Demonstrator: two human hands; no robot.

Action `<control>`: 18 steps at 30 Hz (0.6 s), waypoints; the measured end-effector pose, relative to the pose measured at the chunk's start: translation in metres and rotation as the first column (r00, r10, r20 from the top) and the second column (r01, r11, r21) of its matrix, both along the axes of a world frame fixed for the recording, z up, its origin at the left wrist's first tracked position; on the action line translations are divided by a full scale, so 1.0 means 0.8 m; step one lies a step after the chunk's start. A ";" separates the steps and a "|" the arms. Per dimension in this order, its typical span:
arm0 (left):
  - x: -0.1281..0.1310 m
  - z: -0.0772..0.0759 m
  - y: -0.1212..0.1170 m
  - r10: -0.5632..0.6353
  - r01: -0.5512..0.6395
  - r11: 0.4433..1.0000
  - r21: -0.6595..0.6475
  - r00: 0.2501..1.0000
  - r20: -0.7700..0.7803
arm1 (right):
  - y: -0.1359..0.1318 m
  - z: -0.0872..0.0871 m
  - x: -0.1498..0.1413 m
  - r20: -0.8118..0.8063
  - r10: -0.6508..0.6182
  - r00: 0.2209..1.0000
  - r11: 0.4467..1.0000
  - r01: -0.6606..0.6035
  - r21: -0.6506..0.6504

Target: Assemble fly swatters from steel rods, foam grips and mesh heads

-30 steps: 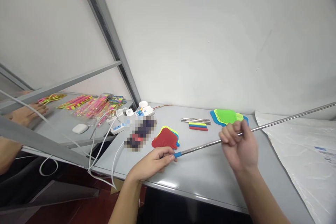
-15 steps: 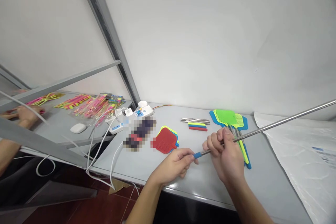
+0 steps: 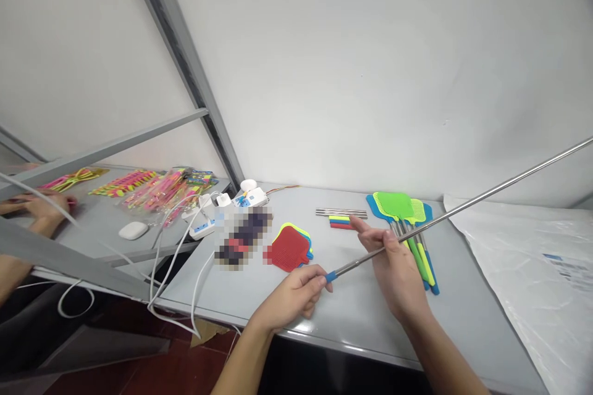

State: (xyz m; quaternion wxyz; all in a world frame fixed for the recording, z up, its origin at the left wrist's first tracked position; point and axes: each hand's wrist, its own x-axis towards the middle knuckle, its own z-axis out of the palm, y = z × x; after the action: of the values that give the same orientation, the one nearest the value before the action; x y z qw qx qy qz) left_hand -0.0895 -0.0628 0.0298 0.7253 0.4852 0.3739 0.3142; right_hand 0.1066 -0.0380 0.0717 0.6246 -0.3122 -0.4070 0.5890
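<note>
My left hand (image 3: 294, 297) pinches the blue grip (image 3: 330, 277) at the lower end of a long telescopic metal rod (image 3: 491, 199). The rod slants up to the right, and its far end lies outside the view. Farther along it, my right hand (image 3: 401, 274) holds the rod loosely between thumb and fingers, the index finger stretched out. Behind my left hand lie stacked fly swatter heads, a red one (image 3: 291, 249) on top. Short metal rods (image 3: 324, 212) and coloured grips (image 3: 340, 220) lie behind my right hand. Several fly swatters (image 3: 393, 205) with green, yellow and blue heads are piled beyond it.
A white plastic sheet (image 3: 509, 265) covers the table's right side. Power strips (image 3: 204, 225) with white cables and a blurred-out object (image 3: 245, 237) are at left. Past the grey metal frame (image 3: 185, 55), another person's hand (image 3: 49, 210) is near bagged colourful items (image 3: 157, 191).
My right hand has loosened from a closed grip, its index finger now extended. More bare metal shows between the blue grip and my right hand. My left hand keeps its pinch.
</note>
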 end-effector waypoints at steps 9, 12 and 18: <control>-0.029 -0.010 -0.011 0.016 -0.020 0.996 -0.091 0.999 -0.040 | 0.045 0.029 0.056 -0.183 -0.076 0.980 0.994 0.061 -0.086; -0.027 -0.009 -0.008 0.019 -0.021 0.996 -0.088 1.000 -0.025 | 0.048 0.035 0.040 -0.128 -0.134 0.983 0.991 0.136 0.008; -0.014 0.000 -0.008 0.032 -0.031 0.998 -0.063 0.999 0.021 | 0.017 0.014 -0.006 0.019 -0.017 1.000 0.998 0.015 0.064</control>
State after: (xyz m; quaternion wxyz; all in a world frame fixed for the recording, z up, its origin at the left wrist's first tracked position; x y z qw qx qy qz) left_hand -0.1007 -0.0691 0.0299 0.7391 0.4528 0.3833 0.3189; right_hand 0.1022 -0.0243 0.0830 0.6348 -0.3012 -0.4292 0.5676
